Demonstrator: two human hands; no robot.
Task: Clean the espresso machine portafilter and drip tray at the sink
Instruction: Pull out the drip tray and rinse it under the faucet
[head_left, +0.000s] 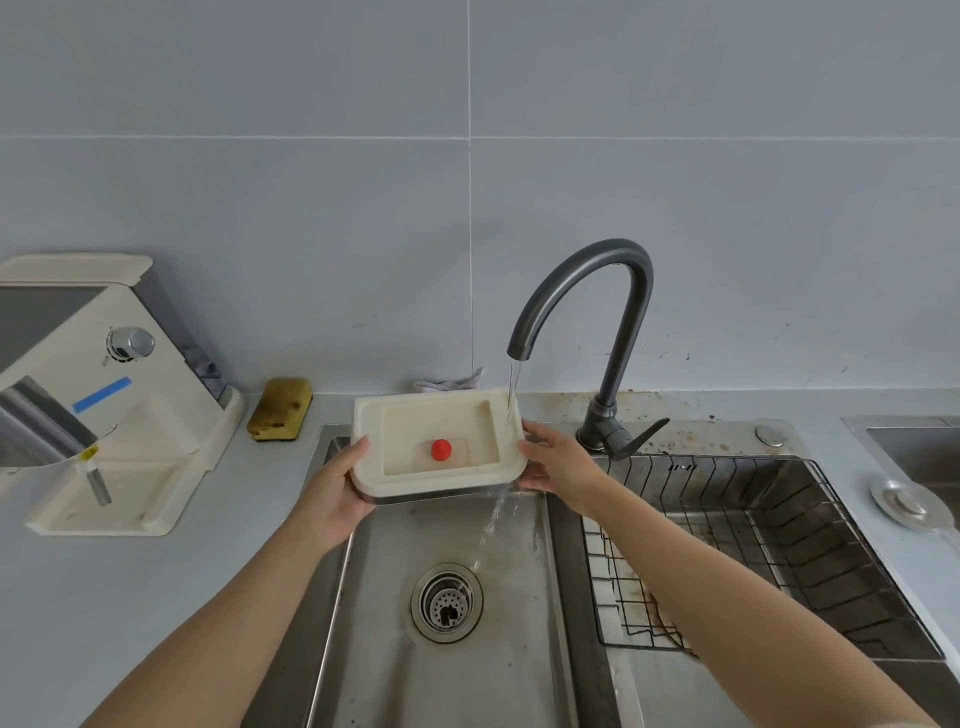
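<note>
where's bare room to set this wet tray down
Free: the grey counter in front of the cream espresso machine, left of the steel sink, and the sink floor around the round drain. Crowded: the right basin holds a black wire rack.

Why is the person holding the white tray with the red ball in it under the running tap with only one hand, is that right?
Not quite. The head view shows both hands on it: the left hand grips the drip tray on one side and the right hand on the other. The rest is right: the red float sits inside, and the tap is running.
</note>
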